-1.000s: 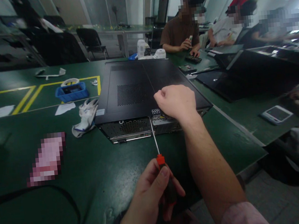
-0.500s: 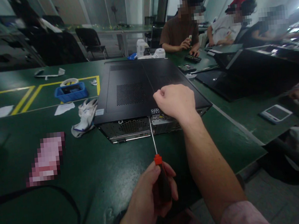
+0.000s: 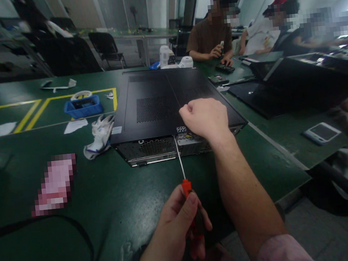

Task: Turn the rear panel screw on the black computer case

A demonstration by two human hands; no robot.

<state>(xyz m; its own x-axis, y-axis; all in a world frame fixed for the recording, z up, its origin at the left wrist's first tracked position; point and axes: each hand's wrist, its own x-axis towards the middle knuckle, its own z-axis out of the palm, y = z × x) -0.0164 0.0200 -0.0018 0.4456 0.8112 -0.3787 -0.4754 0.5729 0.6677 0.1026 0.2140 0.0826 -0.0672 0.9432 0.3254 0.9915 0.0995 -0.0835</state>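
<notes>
Left hand (image 3: 174,229) gripping screwdriver (image 3: 186,184), right hand (image 3: 206,119) on computer case (image 3: 153,103), gloves (image 3: 100,133) alongside

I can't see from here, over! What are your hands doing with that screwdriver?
Left hand gripping screwdriver, tip at computer case rear panel. Right hand fisted on case top. Nothing blocking the shaft. Over.

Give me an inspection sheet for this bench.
Surface: green table with yellow tape lines.
Job's things: black case lying flat, rear toward the camera; screwdriver tip at its rear edge.
Clutter: glove, blue bin, paper scrap, pink blurred item, small device at right.
Grippers: left hand grips the screwdriver handle; right hand fisted on the case.
Cables: one black cable loops at near left.
Surroundings: people seated at far tables; chair behind.
</notes>
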